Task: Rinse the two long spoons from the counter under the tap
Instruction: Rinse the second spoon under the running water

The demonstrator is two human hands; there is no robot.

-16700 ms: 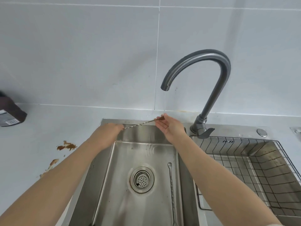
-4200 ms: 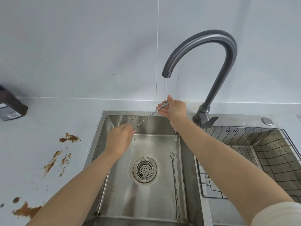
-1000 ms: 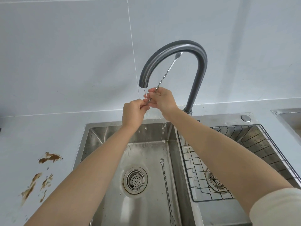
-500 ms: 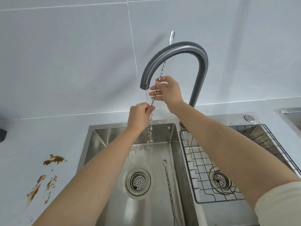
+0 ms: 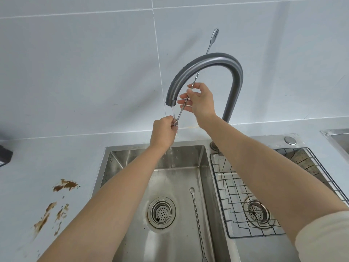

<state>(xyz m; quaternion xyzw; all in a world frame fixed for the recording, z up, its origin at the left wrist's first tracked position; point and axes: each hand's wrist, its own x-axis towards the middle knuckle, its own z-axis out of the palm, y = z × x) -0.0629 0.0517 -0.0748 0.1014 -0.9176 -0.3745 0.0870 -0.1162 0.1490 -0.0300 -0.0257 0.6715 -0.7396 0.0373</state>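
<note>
I hold one long twisted-stem spoon [image 5: 210, 46] steeply upright; its forked end rises behind and above the grey arched tap [image 5: 213, 61]. My left hand [image 5: 164, 132] grips its lower end just under the spout, where a thin stream of water falls onto my fingers. My right hand [image 5: 200, 100] pinches the stem higher up, beside the spout. The second long spoon [image 5: 197, 220] lies flat on the bottom of the left sink basin [image 5: 132, 233], bowl end pointing away from me, right of the drain [image 5: 161, 212].
A wire rack [image 5: 234, 195] sits in the right basin over another drain. Brown smears [image 5: 65, 185] mark the white counter left of the sink. A dark object [image 5: 4, 154] is at the left edge. A round metal button [image 5: 290, 140] sits behind the rack.
My right hand has slid a little up the stem and the spoon's forked tip stands higher above the tap arch. My left hand still grips the lower end under the water.
</note>
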